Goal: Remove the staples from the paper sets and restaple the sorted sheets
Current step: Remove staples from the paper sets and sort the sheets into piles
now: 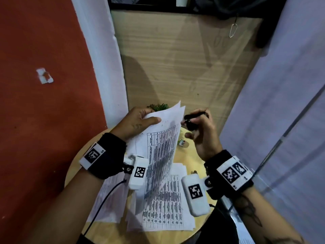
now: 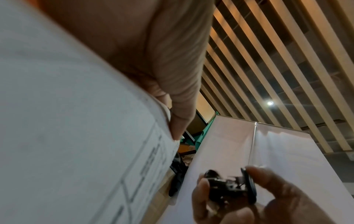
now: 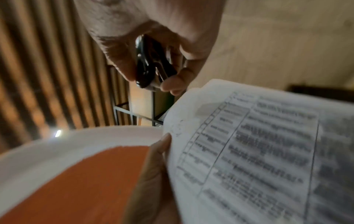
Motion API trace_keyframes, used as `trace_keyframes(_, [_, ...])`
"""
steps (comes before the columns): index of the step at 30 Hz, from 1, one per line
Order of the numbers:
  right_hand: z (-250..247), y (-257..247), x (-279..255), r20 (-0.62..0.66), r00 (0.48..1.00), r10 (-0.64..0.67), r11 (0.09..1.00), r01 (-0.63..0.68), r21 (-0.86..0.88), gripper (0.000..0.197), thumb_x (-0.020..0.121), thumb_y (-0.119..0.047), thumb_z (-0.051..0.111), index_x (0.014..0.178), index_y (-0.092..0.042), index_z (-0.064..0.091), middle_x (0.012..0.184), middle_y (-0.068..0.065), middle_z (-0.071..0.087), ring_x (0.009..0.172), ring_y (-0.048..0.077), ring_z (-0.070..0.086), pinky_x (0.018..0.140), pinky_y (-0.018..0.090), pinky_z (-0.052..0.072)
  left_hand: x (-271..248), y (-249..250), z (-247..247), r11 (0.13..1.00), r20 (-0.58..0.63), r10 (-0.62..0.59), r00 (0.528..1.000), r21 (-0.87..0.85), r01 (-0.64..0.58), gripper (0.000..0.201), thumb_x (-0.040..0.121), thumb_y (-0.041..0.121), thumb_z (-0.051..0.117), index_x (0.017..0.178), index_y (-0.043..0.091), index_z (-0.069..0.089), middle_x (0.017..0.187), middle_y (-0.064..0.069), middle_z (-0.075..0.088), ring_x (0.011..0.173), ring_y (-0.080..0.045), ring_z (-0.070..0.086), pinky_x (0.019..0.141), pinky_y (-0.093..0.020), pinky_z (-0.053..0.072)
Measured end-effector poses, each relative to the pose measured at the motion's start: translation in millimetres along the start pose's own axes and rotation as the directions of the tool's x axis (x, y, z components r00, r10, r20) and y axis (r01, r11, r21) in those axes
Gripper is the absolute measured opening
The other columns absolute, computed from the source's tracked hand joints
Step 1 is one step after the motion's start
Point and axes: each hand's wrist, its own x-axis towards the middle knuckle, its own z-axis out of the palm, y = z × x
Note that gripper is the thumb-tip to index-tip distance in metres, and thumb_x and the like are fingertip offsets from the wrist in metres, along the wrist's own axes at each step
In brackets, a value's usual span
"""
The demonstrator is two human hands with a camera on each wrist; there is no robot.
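My left hand (image 1: 140, 120) holds a set of printed sheets (image 1: 161, 148) up above the round table, thumb on the front near the top corner, fingers behind. The same sheets (image 2: 76, 136) fill the left wrist view, and the printed table on them (image 3: 258, 151) shows in the right wrist view. My right hand (image 1: 200, 127) grips a small black staple remover (image 1: 191, 120) just right of the sheets' top corner. The remover (image 3: 151, 66) sits between thumb and fingers, its metal tip pointing at the paper; the remover (image 2: 229, 188) also shows from below.
More printed sheets (image 1: 163, 208) lie in loose stacks on the round wooden table (image 1: 186, 155). A small metal object (image 1: 182, 143) lies on the table under my right hand. A red and white wall (image 1: 44, 103) stands left, a pale partition (image 1: 281, 103) right, a wooden panel (image 1: 175, 59) ahead.
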Motion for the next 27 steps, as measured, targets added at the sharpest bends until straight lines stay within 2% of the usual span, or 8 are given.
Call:
trace_keyframes(2, [4.7, 1.6, -1.4, -0.021, 0.984, 0.179, 0.981, -0.177, 0.084, 0.005, 0.076, -0.014, 0.044, 0.072, -0.017, 0.045, 0.06, -0.001, 0.053, 0.053, 0.014, 0.057, 0.043, 0.017, 0.031, 0.3, -1.0, 0.9, 1.0, -0.01, 0.007, 1.0, 0.025, -0.006, 0.012, 0.085, 0.014, 0.067, 0.074, 0.009, 0.065, 0.066, 0.0, 0.063, 0.059, -0.009, 0.058, 0.058, -0.021, 0.043])
trace_keyframes(5, [13.7, 7.4, -2.8, -0.066, 0.936, 0.346, 0.938, -0.347, 0.002, 0.026, 0.09, -0.024, 0.045, 0.065, -0.017, 0.045, 0.054, -0.001, 0.051, 0.04, 0.013, 0.052, 0.038, 0.013, 0.035, -1.4, -2.6, 2.1, 0.998, -0.032, 0.049, 0.998, 0.052, -0.047, 0.027, 0.082, 0.02, 0.069, 0.082, -0.007, 0.063, 0.074, -0.009, 0.059, 0.069, -0.016, 0.055, 0.063, -0.026, 0.04])
trace_keyframes(8, [24.2, 15.0, -4.5, -0.045, 0.933, 0.356, 0.907, -0.356, -0.226, 0.02, 0.09, -0.028, 0.055, 0.074, -0.016, 0.052, 0.063, 0.001, 0.053, 0.047, 0.012, 0.055, 0.039, 0.013, 0.039, -4.0, -1.2, 4.1, 0.984, -0.045, 0.128, 0.991, 0.132, -0.121, 0.032, 0.08, 0.025, 0.07, 0.083, -0.006, 0.065, 0.071, -0.007, 0.057, 0.067, -0.014, 0.052, 0.061, -0.026, 0.039])
trace_keyframes(11, [29.5, 16.6, -3.1, -0.037, 0.933, 0.357, 0.893, -0.352, -0.281, 0.015, 0.089, -0.027, 0.058, 0.077, -0.018, 0.054, 0.061, 0.0, 0.056, 0.048, 0.012, 0.058, 0.04, 0.011, 0.036, -6.3, 1.8, 7.0, 0.943, -0.075, 0.209, 0.975, 0.278, -0.181, 0.022, 0.082, 0.021, 0.071, 0.075, 0.001, 0.066, 0.06, 0.002, 0.053, 0.057, 0.0, 0.045, 0.057, -0.021, 0.035])
trace_keyframes(13, [31.7, 14.4, -1.2, -0.052, 0.928, 0.368, 0.886, -0.367, -0.283, 0.014, 0.088, -0.022, 0.058, 0.075, -0.018, 0.055, 0.057, -0.001, 0.057, 0.044, 0.011, 0.059, 0.039, 0.01, 0.032, -8.4, 2.9, 8.4, 0.917, -0.076, 0.243, 0.967, 0.343, -0.203, 0.026, 0.077, 0.033, 0.07, 0.075, 0.008, 0.068, 0.058, 0.009, 0.054, 0.057, 0.002, 0.049, 0.058, -0.019, 0.037])
trace_keyframes(17, [32.0, 9.1, 0.8, -0.046, 0.91, 0.413, 0.867, -0.408, -0.285, 0.014, 0.088, -0.016, 0.056, 0.074, -0.015, 0.056, 0.05, -0.003, 0.061, 0.045, 0.008, 0.061, 0.038, 0.011, 0.028, -9.1, 0.0, 8.3, 0.881, -0.071, 0.281, 0.957, 0.416, -0.227, 0.042, 0.071, 0.049, 0.06, 0.079, 0.009, 0.071, 0.07, -0.005, 0.067, 0.072, -0.02, 0.063, 0.065, -0.034, 0.046])
trace_keyframes(19, [31.1, 8.0, 1.2, -0.038, 0.884, 0.466, 0.851, -0.459, -0.255, 0.014, 0.088, -0.018, 0.057, 0.073, -0.016, 0.058, 0.055, -0.002, 0.063, 0.05, 0.008, 0.064, 0.038, 0.011, 0.027, -9.6, 0.6, 9.0, 0.865, -0.069, 0.312, 0.948, 0.433, -0.253, 0.052, 0.069, 0.056, 0.052, 0.08, 0.01, 0.071, 0.071, -0.006, 0.068, 0.073, -0.022, 0.064, 0.064, -0.036, 0.047])
trace_keyframes(27, [30.1, 8.3, -0.9, -0.046, 0.812, 0.582, 0.796, -0.581, -0.171, 0.023, 0.088, -0.024, 0.057, 0.066, -0.016, 0.054, 0.052, -0.001, 0.059, 0.045, 0.009, 0.063, 0.035, 0.009, 0.023, -14.2, 2.9, 19.5, 0.794, -0.123, 0.385, 0.915, 0.549, -0.26, 0.031, 0.076, 0.036, 0.057, 0.085, 0.011, 0.073, 0.081, -0.003, 0.07, 0.078, -0.022, 0.062, 0.062, -0.024, 0.033])
